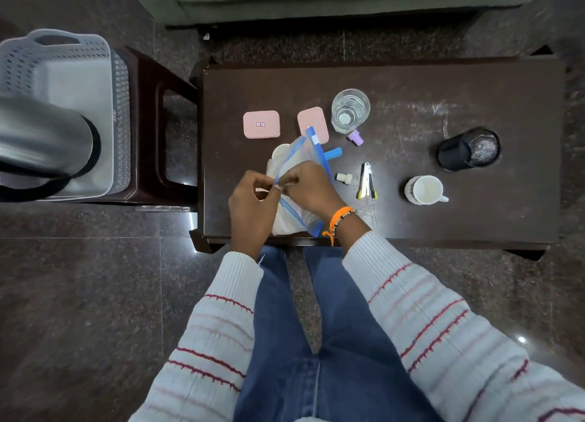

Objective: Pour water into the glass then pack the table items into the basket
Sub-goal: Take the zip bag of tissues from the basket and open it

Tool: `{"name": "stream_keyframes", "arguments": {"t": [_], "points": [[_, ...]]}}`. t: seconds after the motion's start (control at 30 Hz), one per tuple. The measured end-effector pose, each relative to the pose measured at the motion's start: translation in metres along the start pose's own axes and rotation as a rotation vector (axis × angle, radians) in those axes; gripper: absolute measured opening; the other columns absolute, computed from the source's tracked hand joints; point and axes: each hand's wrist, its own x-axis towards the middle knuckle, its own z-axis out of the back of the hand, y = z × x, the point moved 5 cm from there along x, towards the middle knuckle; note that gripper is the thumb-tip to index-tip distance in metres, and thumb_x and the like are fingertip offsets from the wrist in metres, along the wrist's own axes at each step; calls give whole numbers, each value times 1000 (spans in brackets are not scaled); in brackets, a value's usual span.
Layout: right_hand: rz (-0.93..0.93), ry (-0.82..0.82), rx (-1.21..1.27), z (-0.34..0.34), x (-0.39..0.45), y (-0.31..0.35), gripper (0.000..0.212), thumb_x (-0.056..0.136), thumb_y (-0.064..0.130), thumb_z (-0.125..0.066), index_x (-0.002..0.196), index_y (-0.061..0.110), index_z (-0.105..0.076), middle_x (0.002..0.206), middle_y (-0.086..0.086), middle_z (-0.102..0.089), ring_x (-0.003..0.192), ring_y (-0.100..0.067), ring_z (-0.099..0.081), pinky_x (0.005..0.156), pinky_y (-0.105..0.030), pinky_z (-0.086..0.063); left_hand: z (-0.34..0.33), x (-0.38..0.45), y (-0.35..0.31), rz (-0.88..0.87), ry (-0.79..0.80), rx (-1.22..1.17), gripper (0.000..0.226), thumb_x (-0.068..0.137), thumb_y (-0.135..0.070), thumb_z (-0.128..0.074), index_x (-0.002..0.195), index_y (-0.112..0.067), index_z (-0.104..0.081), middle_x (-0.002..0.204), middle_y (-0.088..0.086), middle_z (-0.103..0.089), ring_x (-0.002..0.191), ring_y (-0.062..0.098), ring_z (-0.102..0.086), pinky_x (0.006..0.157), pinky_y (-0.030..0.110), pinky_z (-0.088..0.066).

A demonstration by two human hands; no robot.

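Observation:
A clear zip bag with a blue seal strip and something white inside lies on the dark table near its front edge. My left hand and my right hand both pinch the bag's blue strip, fingertips almost touching. A glass holding water stands behind the bag. Two pink boxes lie to its left. The grey perforated basket sits on a stool at the far left, with a steel flask in it.
Right of the bag lie a blue clip, a purple cap, a small white cap and a stapler. A white mug and a tipped black mesh holder sit further right. A sofa edge lies beyond.

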Motion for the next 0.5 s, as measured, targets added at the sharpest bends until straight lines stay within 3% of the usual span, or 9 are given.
{"name": "stream_keyframes", "arguments": {"t": [0.07, 0.17, 0.33, 0.43, 0.5], "points": [[70, -112, 87, 10, -12, -1, 20, 82, 2, -60, 95, 9, -73, 107, -7, -72, 102, -21, -63, 91, -30, -49, 1, 2, -1, -15, -23, 26, 19, 84, -5, -61, 85, -20, -50, 76, -13, -55, 67, 0, -55, 56, 5, -42], [146, -206, 240, 30, -25, -5, 27, 77, -7, -59, 92, 10, -73, 103, -6, -71, 99, -21, -63, 87, -31, -50, 1, 7, -5, -45, -28, 76, 23, 82, 3, -56, 89, -14, -43, 79, -3, -52, 67, 6, -50, 55, 3, -41], [167, -50, 607, 59, -41, -10, 56, 73, -16, -62, 110, 26, -60, 114, -3, -61, 101, -14, -58, 86, -30, -52, -2, 16, -7, -51, 11, 154, 22, 81, 8, -51, 82, -13, -45, 94, 11, -58, 83, 16, -52, 55, 5, -41], [199, -72, 617, 72, -47, -12, 56, 73, -16, -64, 112, 23, -59, 113, -3, -62, 100, -13, -59, 89, -31, -53, -5, 17, -15, -80, 8, 125, 27, 82, 11, -48, 75, -14, -55, 99, 7, -54, 92, 17, -55, 58, 0, -42], [213, -70, 684, 77, -49, -12, 51, 73, -13, -67, 112, 20, -60, 111, -5, -64, 97, -14, -61, 86, -30, -55, -6, 19, -19, -73, 16, 115, 34, 83, 12, -46, 70, -15, -62, 99, 3, -52, 92, 19, -56, 65, 4, -44]]}}
